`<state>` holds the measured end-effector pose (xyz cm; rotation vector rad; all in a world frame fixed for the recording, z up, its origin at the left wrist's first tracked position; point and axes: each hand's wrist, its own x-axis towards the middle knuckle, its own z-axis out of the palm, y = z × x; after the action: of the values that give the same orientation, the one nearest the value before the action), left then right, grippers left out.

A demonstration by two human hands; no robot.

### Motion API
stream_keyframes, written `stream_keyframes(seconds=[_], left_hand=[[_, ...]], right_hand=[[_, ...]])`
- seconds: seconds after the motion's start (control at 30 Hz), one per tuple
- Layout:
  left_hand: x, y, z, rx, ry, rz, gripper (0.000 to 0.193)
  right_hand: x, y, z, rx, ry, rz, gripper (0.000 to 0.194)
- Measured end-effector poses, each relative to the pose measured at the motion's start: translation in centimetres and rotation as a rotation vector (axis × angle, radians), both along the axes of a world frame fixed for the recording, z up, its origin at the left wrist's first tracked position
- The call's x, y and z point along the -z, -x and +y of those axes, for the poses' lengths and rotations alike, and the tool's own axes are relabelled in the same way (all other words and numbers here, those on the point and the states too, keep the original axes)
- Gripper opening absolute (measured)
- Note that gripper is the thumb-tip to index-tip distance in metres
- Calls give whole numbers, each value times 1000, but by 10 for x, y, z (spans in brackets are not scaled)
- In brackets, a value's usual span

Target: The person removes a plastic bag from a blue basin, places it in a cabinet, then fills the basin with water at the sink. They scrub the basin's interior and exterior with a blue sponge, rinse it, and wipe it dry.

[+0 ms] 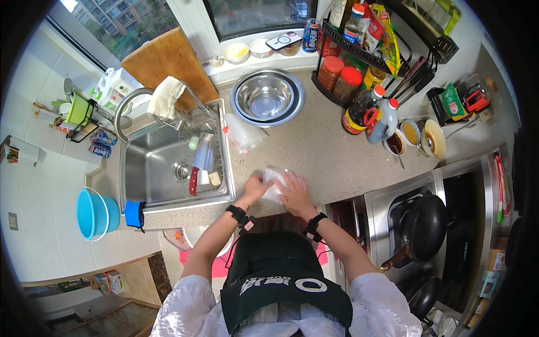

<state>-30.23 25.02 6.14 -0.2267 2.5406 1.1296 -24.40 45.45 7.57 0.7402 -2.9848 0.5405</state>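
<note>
A clear plastic bag lies crumpled at the counter's front edge, just right of the sink. My left hand grips the bag's left side between thumb and fingers. On its right side my right hand rests with the fingers spread, palm down. What the bag may hold cannot be made out. Farther back, another clear plastic bag with red marks lies beside the sink's rim. Behind it, nested stainless steel bowls stand on the counter.
At left, the sink has a rack holding a red-handled cleaver. A wooden cutting board leans behind it. Sauce bottles and small bowls stand at right, near a wok on the stove. A blue bucket is far left.
</note>
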Motion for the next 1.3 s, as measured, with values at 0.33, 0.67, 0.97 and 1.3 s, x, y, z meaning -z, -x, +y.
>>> stream_keyframes(seconds=[0.33,0.67,0.97,1.3], left_hand=[[-91,47,-14,246,-563,-225,34],[-41,147,-25,-807,-191,-80,102],[-46,108,-80,-654,-748,-211,45],[-156,-113,-114,-237,-985,170,54]], right_hand=[[-57,47,21,154,699,-487,73],[-42,-10,27,395,767,-420,48],[-82,9,19,513,1199,-539,51],[-110,30,-150,189,1082,-604,60]])
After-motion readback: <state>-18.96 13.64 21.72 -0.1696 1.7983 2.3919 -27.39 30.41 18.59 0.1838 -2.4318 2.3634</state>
